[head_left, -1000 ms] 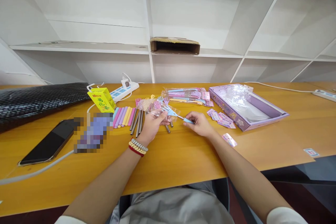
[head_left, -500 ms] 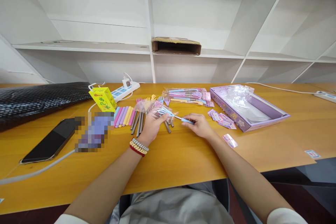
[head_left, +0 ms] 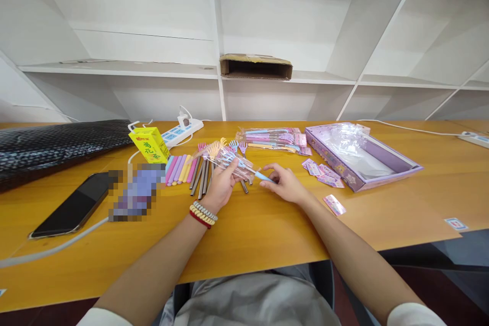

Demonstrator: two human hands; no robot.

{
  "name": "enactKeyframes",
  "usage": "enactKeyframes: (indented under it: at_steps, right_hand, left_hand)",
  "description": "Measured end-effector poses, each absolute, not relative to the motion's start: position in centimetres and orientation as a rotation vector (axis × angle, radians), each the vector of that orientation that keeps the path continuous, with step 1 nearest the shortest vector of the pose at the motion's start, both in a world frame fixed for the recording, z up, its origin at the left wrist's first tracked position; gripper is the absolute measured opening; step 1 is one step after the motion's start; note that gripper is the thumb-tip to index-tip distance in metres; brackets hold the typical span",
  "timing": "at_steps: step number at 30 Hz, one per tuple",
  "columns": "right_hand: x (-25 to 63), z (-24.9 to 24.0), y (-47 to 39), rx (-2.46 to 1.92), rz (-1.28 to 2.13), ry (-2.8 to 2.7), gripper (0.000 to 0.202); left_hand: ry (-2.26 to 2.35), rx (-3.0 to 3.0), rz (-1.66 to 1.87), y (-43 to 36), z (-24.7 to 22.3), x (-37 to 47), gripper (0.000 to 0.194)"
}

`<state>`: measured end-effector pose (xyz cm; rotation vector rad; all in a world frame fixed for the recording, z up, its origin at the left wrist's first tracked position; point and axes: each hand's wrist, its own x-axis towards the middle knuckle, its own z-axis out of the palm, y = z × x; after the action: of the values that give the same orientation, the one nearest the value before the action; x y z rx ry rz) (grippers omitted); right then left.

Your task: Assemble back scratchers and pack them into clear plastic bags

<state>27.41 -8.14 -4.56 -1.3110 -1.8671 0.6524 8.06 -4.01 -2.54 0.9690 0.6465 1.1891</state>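
My left hand [head_left: 222, 183] grips a clear plastic bag [head_left: 243, 168] that has the claw end of a blue back scratcher in it. The blue handle [head_left: 263, 178] sticks out of the bag's right end, and the fingers of my right hand [head_left: 284, 182] hold it. Beyond my left hand lie claw heads [head_left: 233, 145] in pink, yellow, blue and purple, with metal tubes [head_left: 196, 181] beside them. To their left is a row of pastel handles [head_left: 179, 169]. Behind my hands lies a pile of bagged scratchers [head_left: 273, 137].
A purple box [head_left: 353, 181] stands at the right, with small cards [head_left: 324, 175] beside it. At the left are a phone [head_left: 74, 206], a yellow carton [head_left: 151, 144], a power strip [head_left: 183, 132] and a black wrapped bundle [head_left: 64, 145].
The blue scratcher has moved deeper into the bag, and its metal shaft is now inside. My right hand has shifted slightly left and nearer to the bag's end.
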Motion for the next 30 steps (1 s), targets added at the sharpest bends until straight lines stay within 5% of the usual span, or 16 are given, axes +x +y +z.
enactKeyframes:
  at_steps: [16, 24, 30]
  right_hand:
    - [26.8, -4.8, -7.9, -1.078, 1.167, -1.541, 0.037]
    - [27.5, -4.5, -8.3, -0.899, 1.352, -1.541, 0.058]
    - [27.6, -4.6, -8.4, -1.028, 1.04, -1.725, 0.051]
  left_hand:
    - [0.619, 1.044, 0.994, -4.4, -3.3, 8.4, 0.027]
    - [0.677, 0.964, 1.0, -3.4, -3.2, 7.6, 0.026]
    - [0.661, 0.948, 0.989, -3.6, -2.8, 7.7, 0.023]
